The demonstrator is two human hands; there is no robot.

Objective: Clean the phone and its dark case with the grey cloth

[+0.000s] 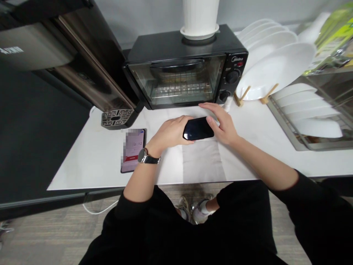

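My left hand (169, 133), with a wristwatch on its wrist, grips the left end of a black phone (198, 129) with a dark screen, held level above the white counter (96, 162). My right hand (222, 123) is at the phone's right end, thumb against its edge and fingers stretched out over it. Both hands hover just in front of a black toaster oven (184, 73) with its glass door closed.
A second phone (133, 149) with a lit screen lies flat on the counter left of my wrist. A dark coffee machine (82, 62) stands at the left. White plates (273, 62) lean in a wooden rack at right, beside a metal tray of dishes (314, 114). A white pot (200, 18) sits on the oven.
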